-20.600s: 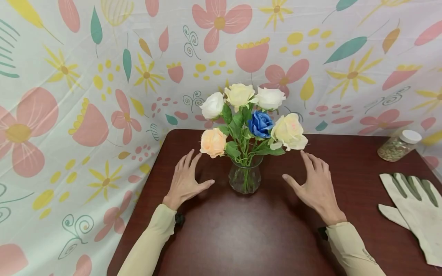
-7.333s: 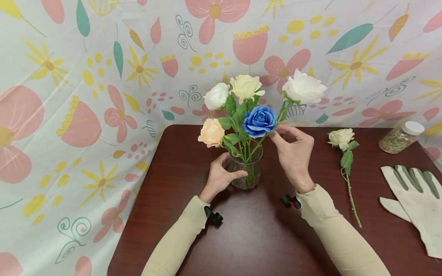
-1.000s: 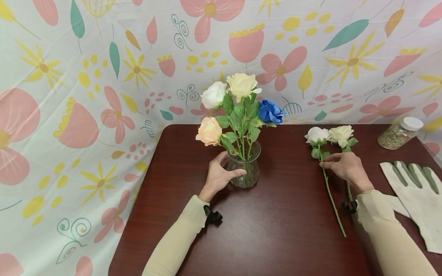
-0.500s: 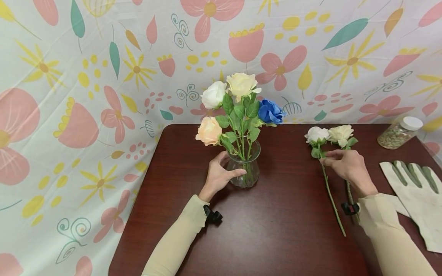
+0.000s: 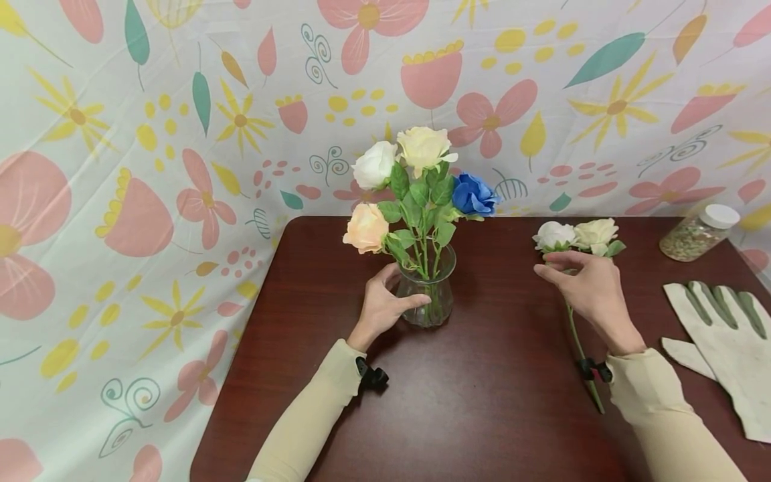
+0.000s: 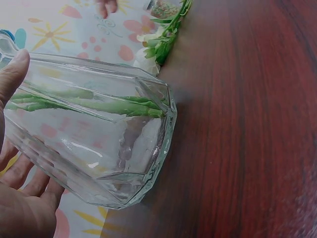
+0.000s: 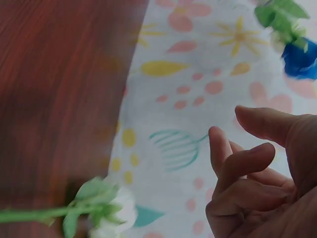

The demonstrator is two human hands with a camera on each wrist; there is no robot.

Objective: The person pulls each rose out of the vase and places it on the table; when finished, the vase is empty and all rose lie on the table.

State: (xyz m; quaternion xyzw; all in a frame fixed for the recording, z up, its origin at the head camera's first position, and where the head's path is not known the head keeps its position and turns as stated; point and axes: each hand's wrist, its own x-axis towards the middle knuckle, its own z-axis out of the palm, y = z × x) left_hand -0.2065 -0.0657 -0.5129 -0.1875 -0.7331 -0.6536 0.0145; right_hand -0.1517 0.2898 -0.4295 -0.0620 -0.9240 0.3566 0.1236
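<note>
Vase (image 5: pixel 441 309) with four roses (image 5: pixel 423 148) stands on the table (image 5: pixel 421 415), the left hand (image 5: pixel 381 302) gripping its side. The right hand (image 5: pixel 589 286), fingers released, hovers over the lying white rose (image 5: pixel 553 236), blocking the adjacent cream rose's (image 5: pixel 595 232) stem; glove (image 5: pixel 725 365) and jar (image 5: pixel 695 237) are farther right.

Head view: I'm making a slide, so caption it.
Left hand grips a glass vase of four roses; empty right hand near two loose roses on a table.
</note>
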